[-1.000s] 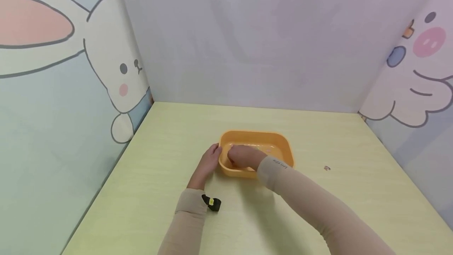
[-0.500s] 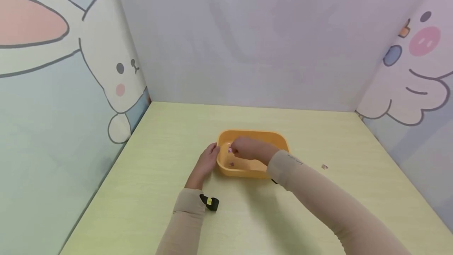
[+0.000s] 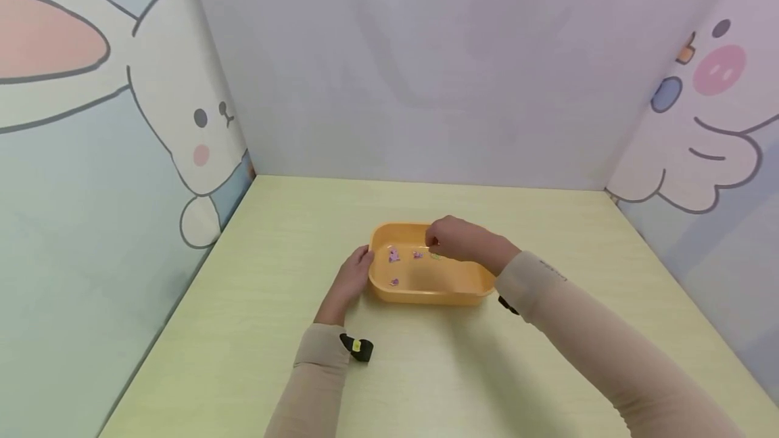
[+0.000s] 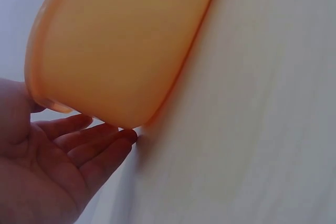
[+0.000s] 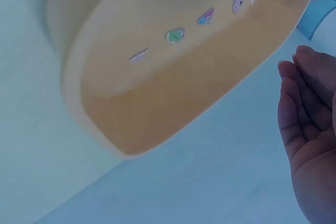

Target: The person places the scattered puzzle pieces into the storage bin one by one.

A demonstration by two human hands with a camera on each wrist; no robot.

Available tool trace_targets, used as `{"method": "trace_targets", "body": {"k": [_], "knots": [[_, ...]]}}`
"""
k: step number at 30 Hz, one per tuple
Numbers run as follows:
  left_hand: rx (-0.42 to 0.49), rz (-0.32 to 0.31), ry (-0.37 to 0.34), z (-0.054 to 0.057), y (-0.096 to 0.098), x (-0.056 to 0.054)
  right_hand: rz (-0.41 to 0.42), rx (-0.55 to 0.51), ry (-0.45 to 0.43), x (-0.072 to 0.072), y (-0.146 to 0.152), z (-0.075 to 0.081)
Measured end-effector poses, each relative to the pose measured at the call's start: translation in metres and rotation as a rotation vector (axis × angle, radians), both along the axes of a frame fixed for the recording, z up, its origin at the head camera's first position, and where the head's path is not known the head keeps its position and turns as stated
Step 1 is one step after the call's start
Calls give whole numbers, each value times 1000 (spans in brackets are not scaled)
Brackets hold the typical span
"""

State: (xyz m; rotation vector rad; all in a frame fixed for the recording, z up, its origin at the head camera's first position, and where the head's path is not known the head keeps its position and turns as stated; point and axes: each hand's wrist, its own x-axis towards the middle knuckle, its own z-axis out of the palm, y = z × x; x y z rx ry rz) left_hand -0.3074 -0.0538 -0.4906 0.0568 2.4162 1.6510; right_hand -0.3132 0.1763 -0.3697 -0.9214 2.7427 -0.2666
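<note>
An orange plastic basin (image 3: 426, 298) sits on the table with several small cartoon cutouts in it. A pink one (image 3: 393, 254) lies at its left end, with a small purple one (image 3: 394, 282) nearer the front. In the right wrist view a green piece (image 5: 175, 35) lies in a row with a striped one (image 5: 206, 17) and a pale one (image 5: 139, 55). My left hand (image 3: 353, 278) holds the basin's left end, thumb at the rim and fingers along the outer wall. Over the back rim is my right hand (image 3: 465, 242), loosely curled, nothing visible between its fingers.
The pale yellow-green table (image 3: 292, 235) meets a plain grey back wall (image 3: 426, 86). A side wall with a rabbit drawing (image 3: 176, 100) stands on the left, and one with a pig-nosed drawing (image 3: 700, 120) on the right.
My right hand has risen from the basin's left end and moved right and back, uncovering the cutouts there. The loose cutout on the table is now hidden behind the right sleeve. The left hand keeps its hold.
</note>
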Motion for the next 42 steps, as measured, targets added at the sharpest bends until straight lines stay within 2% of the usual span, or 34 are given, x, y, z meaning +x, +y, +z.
{"method": "trace_targets", "body": {"k": [4, 12, 25, 32, 42], "knots": [[1, 2, -2, 0, -1, -1, -29, -29, -2, 4, 15, 4], [-10, 6, -6, 2, -3, -1, -69, -19, 23, 9, 42, 5], [-11, 1, 5, 1, -4, -2, -117, -54, 43, 32, 84, 5], [0, 0, -7, 0, -2, -2, -204, -69, 43, 49, 108, -1], [9, -4, -13, 0, 1, 0, -259, -115, 69, 74, 137, -21]]}}
